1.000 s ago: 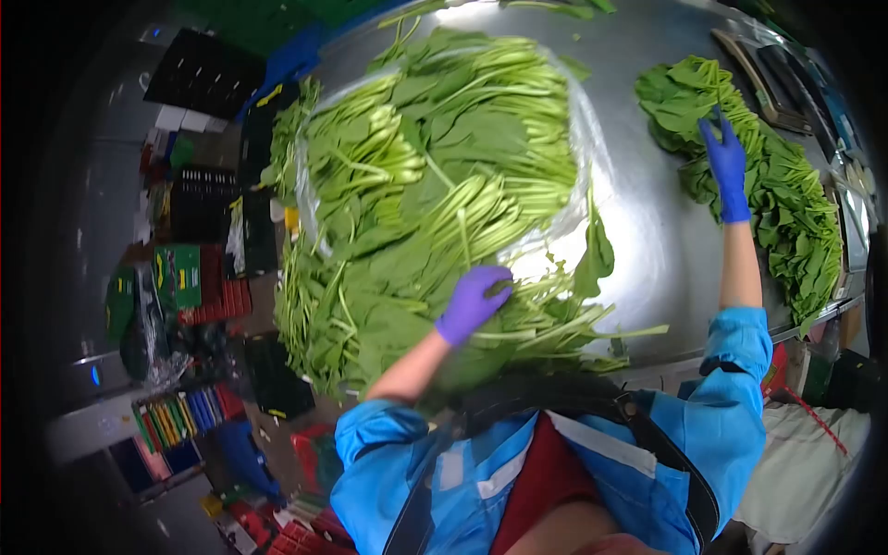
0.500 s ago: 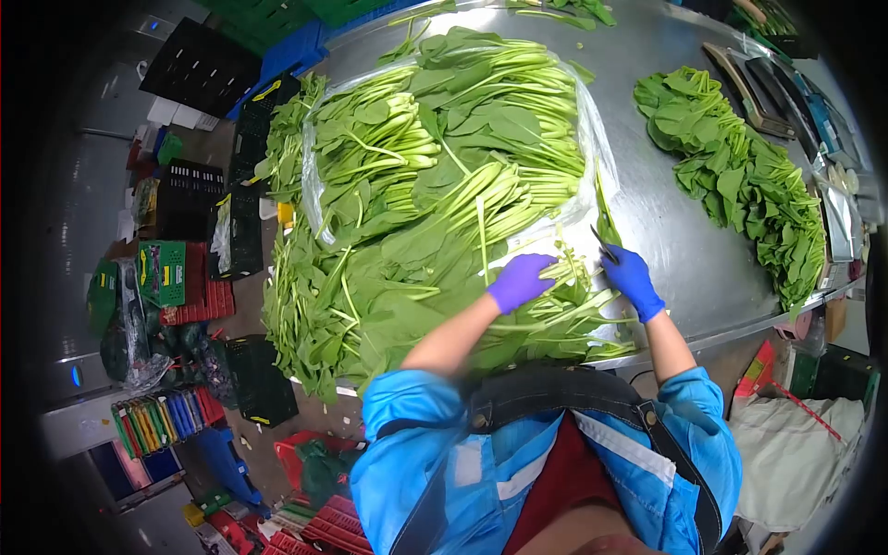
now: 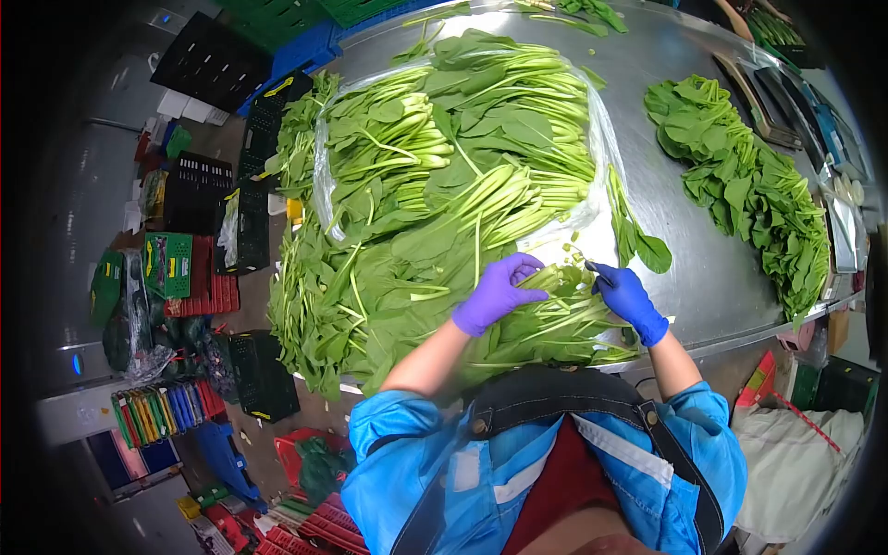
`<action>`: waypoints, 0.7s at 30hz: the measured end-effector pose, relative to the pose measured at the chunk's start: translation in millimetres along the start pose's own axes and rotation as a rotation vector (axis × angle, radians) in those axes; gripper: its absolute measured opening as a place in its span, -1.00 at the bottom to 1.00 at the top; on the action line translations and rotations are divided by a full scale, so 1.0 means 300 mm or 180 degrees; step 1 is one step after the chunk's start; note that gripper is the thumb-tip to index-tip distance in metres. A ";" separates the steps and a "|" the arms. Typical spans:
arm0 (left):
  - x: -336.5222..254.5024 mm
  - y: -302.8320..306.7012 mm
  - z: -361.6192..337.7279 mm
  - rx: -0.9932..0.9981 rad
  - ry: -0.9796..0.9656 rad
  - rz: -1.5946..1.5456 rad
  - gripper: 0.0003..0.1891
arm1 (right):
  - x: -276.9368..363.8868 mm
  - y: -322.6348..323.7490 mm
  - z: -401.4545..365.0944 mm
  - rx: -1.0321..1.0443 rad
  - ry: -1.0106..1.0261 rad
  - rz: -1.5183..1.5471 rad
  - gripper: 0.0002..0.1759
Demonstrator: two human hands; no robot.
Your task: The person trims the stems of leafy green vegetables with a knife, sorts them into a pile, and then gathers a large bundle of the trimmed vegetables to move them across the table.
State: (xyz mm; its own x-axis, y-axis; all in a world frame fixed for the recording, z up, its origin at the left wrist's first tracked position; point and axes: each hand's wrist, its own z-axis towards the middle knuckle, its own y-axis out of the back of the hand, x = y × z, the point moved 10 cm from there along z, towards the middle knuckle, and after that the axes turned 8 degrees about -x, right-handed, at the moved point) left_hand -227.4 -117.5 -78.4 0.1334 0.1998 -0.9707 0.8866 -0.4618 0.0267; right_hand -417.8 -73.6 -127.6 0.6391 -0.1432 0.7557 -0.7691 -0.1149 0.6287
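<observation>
My left hand (image 3: pixel 504 294), in a purple glove, closes its thumb and fingers around the stems of a small bunch of leafy greens (image 3: pixel 553 280). My right hand (image 3: pixel 633 303), gloved in blue, grips a small dark knife (image 3: pixel 597 269), its blade close to the cut ends of that bunch. Little cut stem pieces (image 3: pixel 575 248) lie just beyond the blade. Under and around both hands spreads a heap of loose greens (image 3: pixel 407 277). Farther back, bundled greens (image 3: pixel 518 120) are stacked on clear plastic sheeting (image 3: pixel 606 139).
A long row of greens (image 3: pixel 749 194) lies on the right of the metal table (image 3: pixel 647 55). One leafy stem (image 3: pixel 634 227) rests beside the plastic. Dark crates (image 3: pixel 264 139) stand off the table's left side. At the far right edge are trays (image 3: pixel 758 106) and another person's arm (image 3: pixel 733 18).
My left hand has shifted slightly left and its grip on the bunch shows more clearly. The knife has come lower, toward the stem ends. A leafy stem beside the plastic now lies farther right.
</observation>
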 end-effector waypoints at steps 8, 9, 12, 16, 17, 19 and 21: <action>-0.047 -0.106 -0.012 0.0567 0.0213 -0.0383 -0.55 | 0.263 -0.033 0.007 0.0466 0.0099 0.1567 -0.61; -0.037 -0.092 -0.008 0.0550 0.0213 -0.0377 -0.55 | 0.269 -0.035 -0.002 0.0518 0.0045 0.1876 -0.67; -0.129 0.040 -0.009 -0.0580 -0.1045 0.1539 -0.72 | 0.210 -0.042 0.006 0.0632 -0.0359 0.1980 -0.75; -0.323 0.179 -0.046 -0.0594 0.0346 -0.1080 -0.73 | -0.051 0.009 0.078 0.0286 -0.0623 0.0013 -0.73; -0.357 0.233 -0.027 -0.0702 0.0326 -0.0614 -0.72 | -0.037 0.045 0.105 -0.0065 -0.0128 -0.1020 -0.71; -0.322 0.305 0.072 -0.0842 0.0316 -0.0148 -0.72 | 0.045 0.099 0.141 -0.0533 0.0092 -0.0470 -0.67; -0.202 0.364 0.234 -0.1136 -0.0632 0.2043 -0.68 | 0.123 0.138 0.169 -0.1015 0.0315 0.0093 -0.63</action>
State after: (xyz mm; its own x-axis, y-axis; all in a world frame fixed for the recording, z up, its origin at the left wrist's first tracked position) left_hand -169.8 -240.6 -33.4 0.6189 -0.1885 -0.7625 0.7560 -0.1206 0.6434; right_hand -426.2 -133.5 -83.0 0.6259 -0.0439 0.7787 -0.7575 0.2035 0.6204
